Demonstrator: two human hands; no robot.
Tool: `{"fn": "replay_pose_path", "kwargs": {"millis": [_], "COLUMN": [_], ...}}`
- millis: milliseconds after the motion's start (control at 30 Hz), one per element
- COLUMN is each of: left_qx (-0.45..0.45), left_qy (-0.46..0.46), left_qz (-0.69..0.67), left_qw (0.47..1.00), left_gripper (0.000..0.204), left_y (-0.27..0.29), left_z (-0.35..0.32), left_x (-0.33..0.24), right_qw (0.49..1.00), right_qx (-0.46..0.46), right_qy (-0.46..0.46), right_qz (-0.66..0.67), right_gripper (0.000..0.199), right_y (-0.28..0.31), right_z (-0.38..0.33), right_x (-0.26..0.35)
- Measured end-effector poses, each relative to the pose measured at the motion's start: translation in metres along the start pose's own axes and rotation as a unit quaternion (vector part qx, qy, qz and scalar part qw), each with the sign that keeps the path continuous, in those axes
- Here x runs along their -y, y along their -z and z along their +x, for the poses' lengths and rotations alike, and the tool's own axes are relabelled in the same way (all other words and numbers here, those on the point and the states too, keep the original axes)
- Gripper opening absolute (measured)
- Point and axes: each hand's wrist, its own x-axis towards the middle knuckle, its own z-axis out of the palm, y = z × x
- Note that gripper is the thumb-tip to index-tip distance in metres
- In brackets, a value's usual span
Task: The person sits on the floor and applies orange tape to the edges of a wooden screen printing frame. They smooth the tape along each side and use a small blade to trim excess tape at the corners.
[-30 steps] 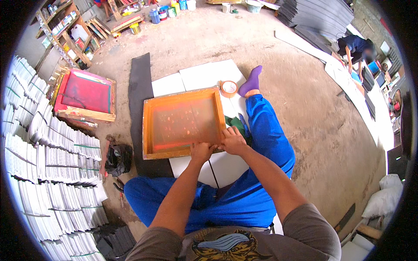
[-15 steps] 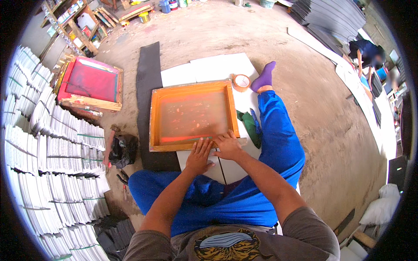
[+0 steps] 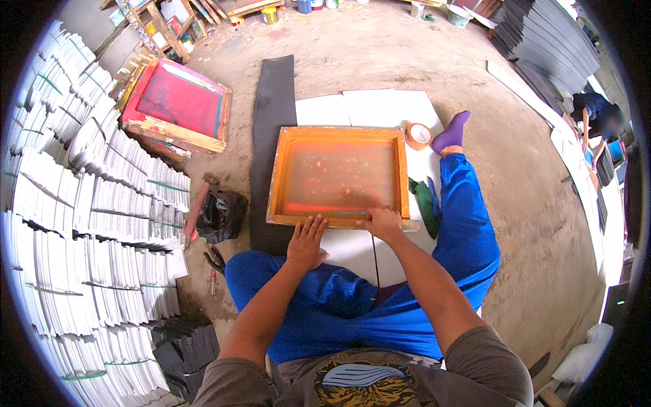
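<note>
Rectangular orange-brown wooden frame [image 3: 401, 169] with a taut, translucent, orange-stained mesh panel [image 3: 336, 178] lies flat in front of the seated person, over white flat boards [image 3: 317, 112] and a long matte-black sheet strip [image 3: 274, 95]. Both hands are at its near rail.

Left hand [image 3: 308, 243]: fingers extended and slightly spread, fingertips resting on the near rail left of its middle, palm off it, nothing gripped. Right hand [image 3: 383, 222]: fingers curled in, thumb side at the inner edge of the near rail, toward the right corner; cannot tell if it pinches anything. A thin greenish line [image 3: 347, 213] runs along the mesh there, material unclear.

Step in hand looks like close handwork along the frame's near inner edge, left hand seemingly bracing. Next move there probably calls for light fingertip control, rail steady, no hard push on the mesh.

Just beside the far right corner: brown roll of tape [image 3: 418, 136]. Right of the frame: crumpled dark-green cloth [image 3: 424, 209], by the blue-trousered leg [image 3: 468, 224].
</note>
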Motion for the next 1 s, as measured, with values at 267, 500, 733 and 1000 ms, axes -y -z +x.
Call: {"fn": "replay_pose_path", "kwargs": {"millis": [267, 500, 733, 1000], "left_qx": [0.045, 0.053, 0.053, 0.046], "left_qy": [0.091, 0.157, 0.212, 0.251], "left_qz": [-0.023, -0.087, -0.062, -0.057], "left_qw": [0.995, 0.982, 0.974, 0.965], "left_gripper": [0.112, 0.114, 0.112, 0.11], "left_y": [0.0, 0.014, 0.011, 0.04], "left_z": [-0.007, -0.008, 0.002, 0.022], "left_x": [0.01, 0.017, 0.036, 0.085], "right_qw": [0.999, 0.998, 0.995, 0.996], "right_qx": [-0.037, 0.063, 0.077, 0.061], "right_qy": [0.031, 0.018, 0.055, 0.032], "right_qz": [0.003, -0.006, -0.029, 0.055], "right_gripper": [0.04, 0.046, 0.057, 0.064], "right_y": [-0.009, -0.003, -0.004, 0.002], "right_z": [-0.006, 0.0, -0.009, -0.002], "right_x": [0.016, 0.014, -0.001, -0.033]}}
